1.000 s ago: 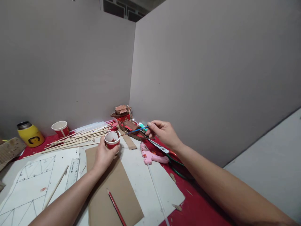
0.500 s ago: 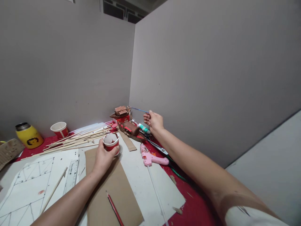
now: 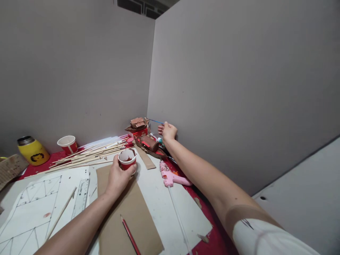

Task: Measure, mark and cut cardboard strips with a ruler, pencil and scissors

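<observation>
My left hand (image 3: 120,177) is wrapped round a red and white paper cup (image 3: 128,163) with brown paint smeared inside, above a brown cardboard sheet (image 3: 132,216). My right hand (image 3: 168,131) reaches to the back corner and pinches a thin blue paintbrush (image 3: 156,121). The brush's far end is at the right end of a small brown model boat (image 3: 138,123), which rests on a red box (image 3: 140,133); I cannot tell whether it touches. In front of that boat stands a second brown model boat (image 3: 150,144) with a rounded cabin, just left of my right forearm.
A pink glue gun (image 3: 170,177) with a long glue stick lies beneath my right forearm. Wooden sticks (image 3: 87,155), another paper cup (image 3: 67,145) and a yellow bottle (image 3: 33,152) stand or lie at left. A pencil (image 3: 129,233), ruler (image 3: 80,198) and drawing (image 3: 34,212) lie nearer. Grey partitions (image 3: 225,88) close the corner.
My right hand has moved a little left and forward with the paintbrush, nearer the back boat. My forearm now covers more of the scissors and the green-and-white tube. The left hand keeps the cup.
</observation>
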A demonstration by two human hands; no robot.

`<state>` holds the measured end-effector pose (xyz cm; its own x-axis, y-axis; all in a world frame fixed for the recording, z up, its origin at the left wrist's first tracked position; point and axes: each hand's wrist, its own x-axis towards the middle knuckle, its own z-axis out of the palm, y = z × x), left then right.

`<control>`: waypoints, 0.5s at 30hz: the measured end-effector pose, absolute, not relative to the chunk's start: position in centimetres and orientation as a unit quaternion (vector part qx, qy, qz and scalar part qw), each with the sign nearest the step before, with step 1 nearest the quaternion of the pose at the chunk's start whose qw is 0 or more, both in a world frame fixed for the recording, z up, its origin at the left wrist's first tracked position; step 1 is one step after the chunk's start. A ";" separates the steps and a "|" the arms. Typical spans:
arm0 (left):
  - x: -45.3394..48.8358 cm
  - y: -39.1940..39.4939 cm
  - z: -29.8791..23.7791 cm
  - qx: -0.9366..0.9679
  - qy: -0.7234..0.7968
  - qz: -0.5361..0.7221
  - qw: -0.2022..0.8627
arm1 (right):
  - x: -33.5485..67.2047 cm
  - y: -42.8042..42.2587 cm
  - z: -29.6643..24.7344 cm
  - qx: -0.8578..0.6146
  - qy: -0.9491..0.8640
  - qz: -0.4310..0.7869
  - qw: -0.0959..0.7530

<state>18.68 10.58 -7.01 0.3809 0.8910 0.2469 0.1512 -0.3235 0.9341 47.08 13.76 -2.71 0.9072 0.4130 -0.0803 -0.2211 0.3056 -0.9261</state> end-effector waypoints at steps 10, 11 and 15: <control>18.6 10.5 -7.1 0.703 0.367 0.410 0.451 | 47.4 14.7 -3.1 -0.566 -0.080 0.183 0.800; 18.6 10.4 -7.1 0.703 0.368 0.410 0.450 | 47.3 14.8 -3.1 -0.565 -0.080 0.182 0.800; 18.6 10.3 -6.9 0.702 0.374 0.408 0.448 | 47.3 15.1 -3.1 -0.563 -0.078 0.188 0.801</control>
<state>18.63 10.33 -6.88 0.3869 0.8909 0.2379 0.1594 -0.3187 0.9344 47.30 15.08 -3.07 0.9168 0.3898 -0.0867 -0.2135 0.2949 -0.9314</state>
